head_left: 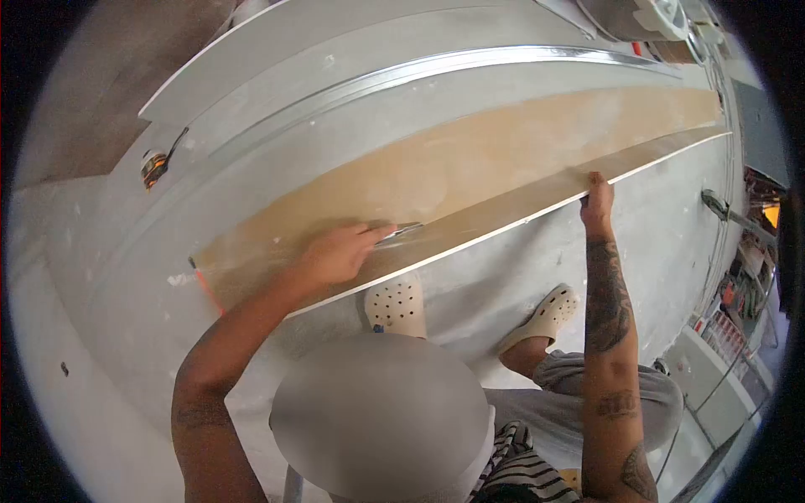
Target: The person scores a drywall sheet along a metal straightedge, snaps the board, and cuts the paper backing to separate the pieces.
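A long plasterboard sheet with brown paper facing (470,159) lies on the floor in front of me. Its near strip (511,197) is tilted up along a lengthwise crease, showing a white edge. My left hand (340,251) is closed around a slim metallic utility knife (401,232), whose tip is at the crease. Toward the strip's right end, my right hand (597,201) grips the raised white edge; part of its fingers is hidden behind the board.
A tape measure (153,168) lies left of the board. Beyond the sheet run a shiny metal profile (470,59) and a white panel (243,63). My beige clogs (537,318) stand near the strip. A bucket (633,17) is at the upper right; clutter (742,310) lines the right side.
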Demonstrator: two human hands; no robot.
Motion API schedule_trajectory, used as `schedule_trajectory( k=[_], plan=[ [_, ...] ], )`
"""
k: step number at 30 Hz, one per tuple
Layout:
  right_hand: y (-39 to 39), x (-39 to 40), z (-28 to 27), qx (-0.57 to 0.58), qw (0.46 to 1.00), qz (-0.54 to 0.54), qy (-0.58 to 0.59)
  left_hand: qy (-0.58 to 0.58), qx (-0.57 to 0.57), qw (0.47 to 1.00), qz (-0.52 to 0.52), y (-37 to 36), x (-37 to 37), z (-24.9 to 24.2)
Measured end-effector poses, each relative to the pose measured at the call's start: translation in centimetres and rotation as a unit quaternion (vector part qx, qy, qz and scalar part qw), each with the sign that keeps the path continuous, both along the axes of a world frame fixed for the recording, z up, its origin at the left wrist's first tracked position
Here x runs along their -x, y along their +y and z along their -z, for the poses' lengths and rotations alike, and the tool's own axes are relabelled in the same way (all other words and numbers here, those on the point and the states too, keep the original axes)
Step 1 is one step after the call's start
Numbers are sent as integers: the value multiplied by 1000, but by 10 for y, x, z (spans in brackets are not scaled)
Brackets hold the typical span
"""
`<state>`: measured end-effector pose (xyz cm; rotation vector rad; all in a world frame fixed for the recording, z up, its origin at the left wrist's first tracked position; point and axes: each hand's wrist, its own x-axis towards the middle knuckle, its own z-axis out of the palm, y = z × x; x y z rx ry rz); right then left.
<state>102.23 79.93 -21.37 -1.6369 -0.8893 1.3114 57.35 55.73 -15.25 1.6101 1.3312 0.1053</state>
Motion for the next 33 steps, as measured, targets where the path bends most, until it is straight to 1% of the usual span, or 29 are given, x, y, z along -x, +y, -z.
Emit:
schedule_trajectory(
  k=[1, 2, 3, 4, 5, 7, 9, 10, 11, 13, 15, 16, 17, 19, 21, 23, 25, 27, 28, 29, 30, 31, 32, 33],
  plan=[
    [-2, -1, -2, -34, 998, -34, 35, 17, 46, 999, 8, -7, 11, -5],
    [1, 1, -2, 9, 1000, -10, 1, 23, 49, 999, 2, -16, 22, -4],
    [6, -2, 0, 51, 998, 12, -35, 31, 23, 999, 15, -28, 34, -1],
    [8, -9, 5, 53, 998, 28, -24, 39, -3, 999, 28, -37, 45, -2],
    [8, -16, 11, 44, 999, 5, -10, 45, 1, 999, 23, -47, 57, -6],
    [3, -18, 10, 28, 999, -23, 3, 75, 53, 996, 21, -66, 79, -20],
    [8, -16, 13, 34, 999, 5, 8, 97, 59, 993, 25, -90, 104, -29],
    [5, -21, 12, 17, 999, -39, -19, 113, 57, 991, 34, -101, 117, -32],
    [7, -21, 15, 0, 1000, -22, -12, 122, 63, 990, 27, -113, 127, -36],
    [22, -59, 43, 32, 990, -74, -112, 142, 22, 989, 30, -136, 145, -42],
    [10, -41, 26, -30, 994, -92, -45, 167, 38, 985, 33, -156, 168, -51],
    [17, -49, 31, 16, 996, -83, 0, 182, 48, 981, 43, -166, 181, -55],
    [18, -58, 39, -7, 995, -96, 39, 187, 52, 980, 40, -179, 195, -59],
    [24, -61, 42, 20, 996, -79, 41, 240, 136, 961, 12, -210, 229, -67],
    [27, -62, 45, 31, 997, -66, 29, 272, 139, 952, -3, -246, 259, -71],
    [26, -61, 42, 37, 998, -53, 13, 399, 131, 896, 143, -292, 304, -83],
    [26, -58, 39, 40, 998, -54, 6, 456, 281, 837, 116, -329, 338, -110],
    [23, -64, 49, 52, 998, -33, -8, 511, 234, 827, -34, -359, 348, -123],
    [19, -60, 48, 31, 998, -53, -12, 506, 236, 829, -31, -360, 339, -126],
    [17, -57, 44, 3, 997, -71, -17, 507, 166, 836, -133, -354, 331, -126],
    [11, -61, 46, -53, 989, -121, -65, 495, 89, 832, -234, -343, 323, -120],
    [12, -66, 48, -32, 986, -136, -87, 480, 76, 842, -234, -336, 315, -107],
    [4, -57, 38, -77, 949, -208, -225, 474, -2, 836, -276, -331, 307, -87],
    [-2, -56, 37, -94, 934, -205, -278, 459, -81, 826, -318, -316, 295, -62]
  ],
)
